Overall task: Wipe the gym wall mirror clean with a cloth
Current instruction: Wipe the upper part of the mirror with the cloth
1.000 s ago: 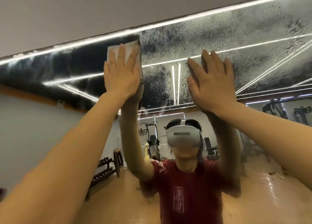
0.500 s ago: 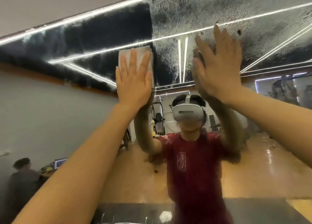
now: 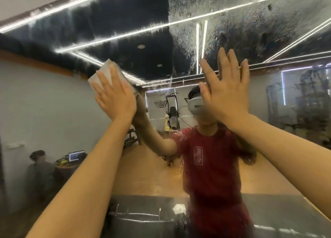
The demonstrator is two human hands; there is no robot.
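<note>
The wall mirror fills the view; its upper right part is covered in droplets and haze, while a band at upper left looks dark and wiped. A folded white cloth lies flat on the glass under my left hand, whose straight fingers press it against the mirror. My right hand is flat on the glass to the right, fingers spread and holding nothing. My reflection in a red shirt with a headset stands between my arms.
The mirror reflects a gym: wooden floor, a seated person by a screen at lower left, exercise machines at the back and right. A dark padded bench shows at the bottom.
My left hand has slid the cloth down and to the left across the glass, leaving a wiped dark band above. My right hand has also come down the mirror.
</note>
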